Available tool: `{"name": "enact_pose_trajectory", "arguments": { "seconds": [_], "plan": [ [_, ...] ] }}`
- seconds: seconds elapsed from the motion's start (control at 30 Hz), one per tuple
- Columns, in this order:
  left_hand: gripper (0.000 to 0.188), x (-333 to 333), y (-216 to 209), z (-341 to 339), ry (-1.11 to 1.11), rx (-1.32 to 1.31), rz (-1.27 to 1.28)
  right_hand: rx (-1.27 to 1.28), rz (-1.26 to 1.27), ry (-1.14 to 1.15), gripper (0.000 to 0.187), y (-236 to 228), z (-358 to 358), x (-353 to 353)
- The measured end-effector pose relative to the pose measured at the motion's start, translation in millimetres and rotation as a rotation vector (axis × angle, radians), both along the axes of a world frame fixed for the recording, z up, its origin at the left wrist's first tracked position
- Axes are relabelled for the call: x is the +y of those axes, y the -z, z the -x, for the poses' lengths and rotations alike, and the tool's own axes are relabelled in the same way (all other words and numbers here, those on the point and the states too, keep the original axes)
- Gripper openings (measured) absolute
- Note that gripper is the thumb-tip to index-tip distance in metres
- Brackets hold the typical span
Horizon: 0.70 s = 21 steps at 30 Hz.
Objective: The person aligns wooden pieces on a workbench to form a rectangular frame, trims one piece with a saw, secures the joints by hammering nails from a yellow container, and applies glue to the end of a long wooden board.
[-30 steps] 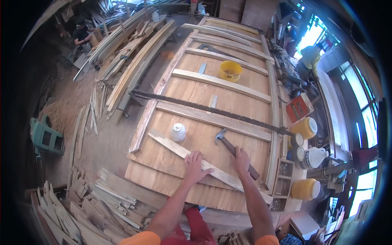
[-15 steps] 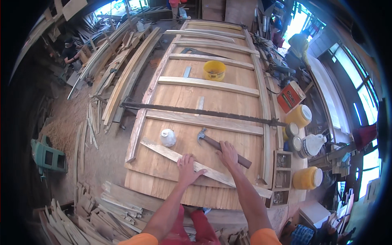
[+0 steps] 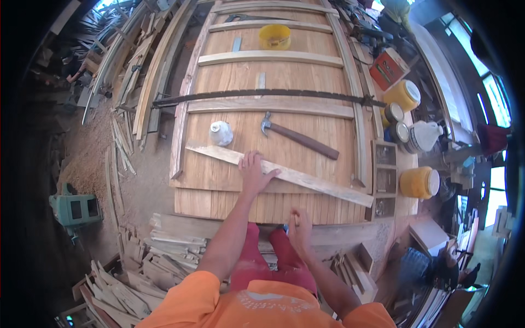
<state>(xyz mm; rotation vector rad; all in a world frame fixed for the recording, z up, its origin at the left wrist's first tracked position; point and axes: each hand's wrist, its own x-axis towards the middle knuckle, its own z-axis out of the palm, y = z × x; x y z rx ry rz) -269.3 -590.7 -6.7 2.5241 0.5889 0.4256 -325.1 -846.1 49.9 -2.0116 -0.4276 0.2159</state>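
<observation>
My left hand (image 3: pixel 254 172) lies flat on a long pale wooden slat (image 3: pixel 311 180) that runs slantwise across the near end of a large wooden panel (image 3: pixel 219 175). My right hand (image 3: pixel 299 229) is drawn back by the panel's near edge, above my red trousers, fingers loosely up. Whether it holds something small is unclear. A hammer (image 3: pixel 299 138) with a dark wooden handle lies free on the panel just beyond the slat. A small white pot (image 3: pixel 221 133) stands to the hammer's left.
A long dark metal bar clamp (image 3: pixel 273 94) spans the panel, and a yellow bowl (image 3: pixel 275 36) sits farther up. On the right stand yellow tubs (image 3: pixel 418 182), a white jug (image 3: pixel 424 135) and a red box (image 3: pixel 388 68). Wood offcuts (image 3: pixel 126 284) and a green machine (image 3: pixel 74 206) lie left.
My right hand has let go of the hammer's handle and pulled back toward my body. The hammer now lies on the panel. My left hand stays on the slat.
</observation>
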Motion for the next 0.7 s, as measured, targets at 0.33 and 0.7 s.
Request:
{"name": "enact_pose_trajectory", "arguments": {
  "seconds": [0.33, 0.7],
  "plan": [
    [0.076, 1.9, 8.1, -2.8, 0.07, 0.085, -0.014, 0.357, 0.196, -0.142, 0.019, 31.3, 69.6, -103.7],
    [0.087, 8.4, 10.0, -3.6, 0.053, 0.192, 0.084, 0.77, 0.497, 0.474, 0.03, 120.5, 202.7, -213.5]
  ]
}}
